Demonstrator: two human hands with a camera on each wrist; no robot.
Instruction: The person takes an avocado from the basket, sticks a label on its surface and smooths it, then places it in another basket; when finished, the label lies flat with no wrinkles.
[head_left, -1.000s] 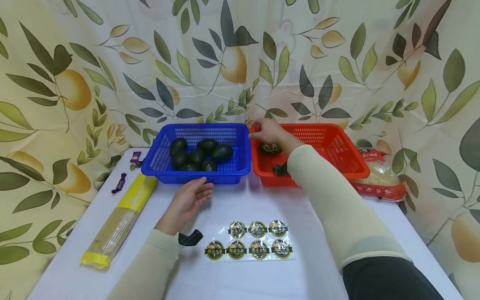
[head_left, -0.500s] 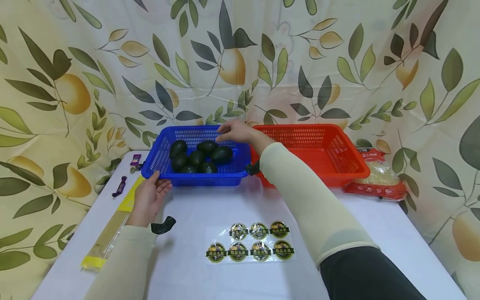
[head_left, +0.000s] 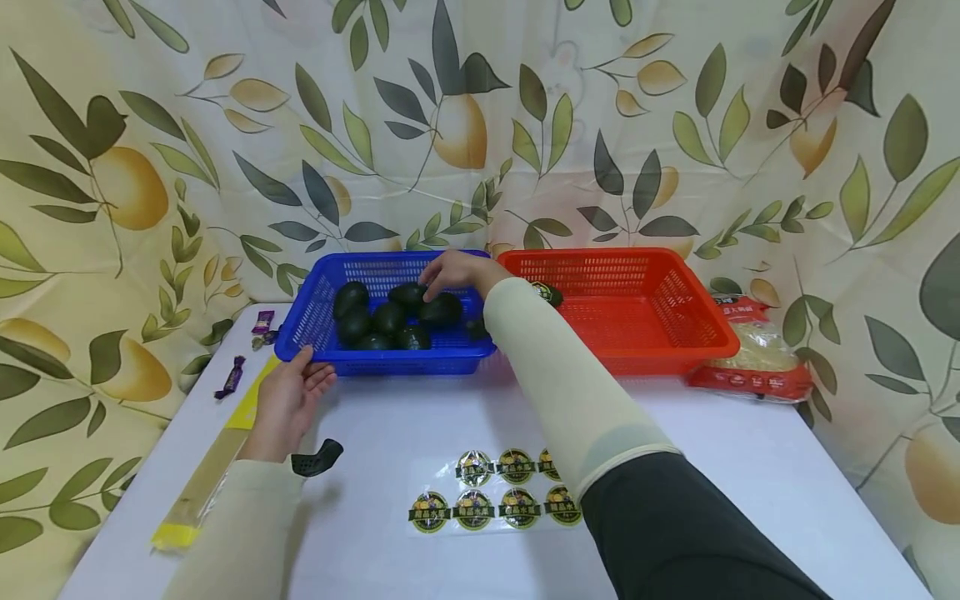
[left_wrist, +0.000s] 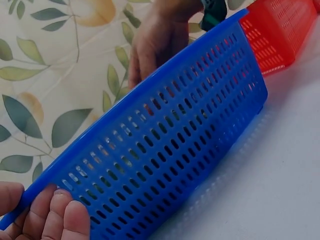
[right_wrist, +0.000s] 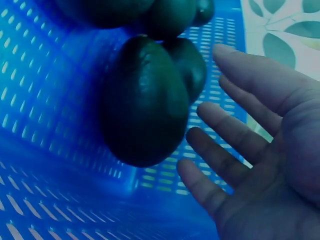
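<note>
My left hand (head_left: 288,402) grips the front left rim of a blue plastic basket (head_left: 408,367); the left wrist view shows the thumb over the rim and the fingers curled against the outer wall. Inside lie several dark green avocados (head_left: 388,318). My right hand (head_left: 456,273) reaches down into this basket from above. In the right wrist view its fingers are spread and relaxed, close beside a large avocado (right_wrist: 145,102), with nothing held. One avocado with a round label (head_left: 550,293) lies in the red basket (head_left: 637,364), partly hidden by the right sleeve.
A clear sheet of round stickers (head_left: 474,508) lies at the front, partly under the right arm. A yellow-ended long packet (head_left: 198,492) and purple-wrapped candies (head_left: 231,377) lie on the left. A red and clear bag of noodles (head_left: 757,350) sits right of the red basket.
My right hand has moved left from the red basket to over the avocados in the blue one. The left hand has moved left and taken hold of the blue basket's rim.
</note>
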